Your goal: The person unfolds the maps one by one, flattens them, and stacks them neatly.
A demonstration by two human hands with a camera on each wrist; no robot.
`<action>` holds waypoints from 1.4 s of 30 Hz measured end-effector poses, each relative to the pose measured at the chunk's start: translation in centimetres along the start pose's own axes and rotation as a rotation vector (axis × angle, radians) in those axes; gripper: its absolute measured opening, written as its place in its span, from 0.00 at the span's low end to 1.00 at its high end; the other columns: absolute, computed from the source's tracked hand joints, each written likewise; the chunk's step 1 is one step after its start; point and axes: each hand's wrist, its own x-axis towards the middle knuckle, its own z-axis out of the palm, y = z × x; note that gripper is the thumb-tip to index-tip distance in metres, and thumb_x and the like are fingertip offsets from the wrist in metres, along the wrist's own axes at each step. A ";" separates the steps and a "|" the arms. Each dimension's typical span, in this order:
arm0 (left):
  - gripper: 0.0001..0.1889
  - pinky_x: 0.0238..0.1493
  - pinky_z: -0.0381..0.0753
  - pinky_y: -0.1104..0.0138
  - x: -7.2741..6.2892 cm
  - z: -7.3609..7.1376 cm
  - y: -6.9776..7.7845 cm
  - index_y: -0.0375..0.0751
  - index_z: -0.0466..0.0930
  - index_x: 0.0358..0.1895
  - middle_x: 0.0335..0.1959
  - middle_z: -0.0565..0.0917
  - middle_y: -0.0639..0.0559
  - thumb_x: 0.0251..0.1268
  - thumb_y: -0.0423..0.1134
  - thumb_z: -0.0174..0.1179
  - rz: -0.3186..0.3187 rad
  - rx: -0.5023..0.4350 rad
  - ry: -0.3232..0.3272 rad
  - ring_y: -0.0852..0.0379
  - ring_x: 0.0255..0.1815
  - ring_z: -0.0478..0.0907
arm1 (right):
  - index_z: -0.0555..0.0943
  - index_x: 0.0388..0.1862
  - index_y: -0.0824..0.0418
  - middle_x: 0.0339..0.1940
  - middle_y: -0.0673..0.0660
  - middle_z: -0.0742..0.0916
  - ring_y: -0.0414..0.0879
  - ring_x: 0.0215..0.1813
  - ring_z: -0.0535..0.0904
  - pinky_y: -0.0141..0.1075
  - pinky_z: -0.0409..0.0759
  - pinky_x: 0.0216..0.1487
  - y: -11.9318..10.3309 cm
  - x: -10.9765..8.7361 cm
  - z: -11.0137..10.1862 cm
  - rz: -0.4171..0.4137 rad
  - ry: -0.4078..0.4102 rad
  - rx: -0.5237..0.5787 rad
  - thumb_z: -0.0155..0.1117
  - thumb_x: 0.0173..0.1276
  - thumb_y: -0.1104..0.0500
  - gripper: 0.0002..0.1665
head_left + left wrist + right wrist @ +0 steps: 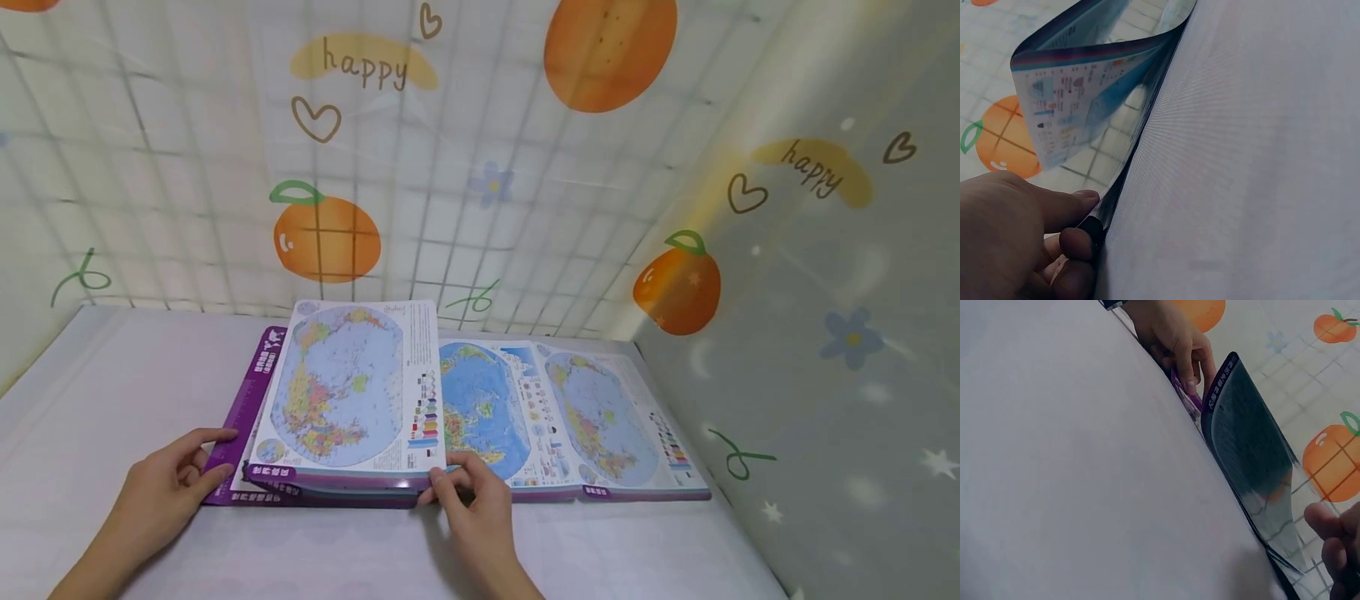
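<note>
A folding world map [345,392] with purple borders lies on the table, its left part stacked in layers and its right panels spread flat. My left hand [168,475] pinches the purple left edge between thumb and fingers, and the left wrist view shows that grip [1035,237] too. With thumb on top and fingers beneath, my right hand [476,500] holds the lower right corner of the top folded panel. Bent upward in the right wrist view, the panel [1254,431] stands near my right fingertips [1322,519]. The inner layers are mostly hidden under the top panel.
A white cloth [127,367] covers the table. Behind it hangs a gridded curtain [202,208] printed with oranges, and a grey printed curtain [810,400] rises on the right. A blue map panel [487,417] and a pale one [607,417] extend right of my right hand.
</note>
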 end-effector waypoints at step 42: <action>0.12 0.23 0.65 0.69 -0.2 0.1 -0.2 0.52 0.89 0.55 0.23 0.73 0.56 0.71 0.39 0.71 -0.057 0.028 -0.034 0.64 0.24 0.67 | 0.84 0.41 0.58 0.21 0.48 0.90 0.43 0.31 0.88 0.29 0.83 0.42 2.1 0.3 -5.0 0.009 0.142 0.019 0.69 0.77 0.55 0.07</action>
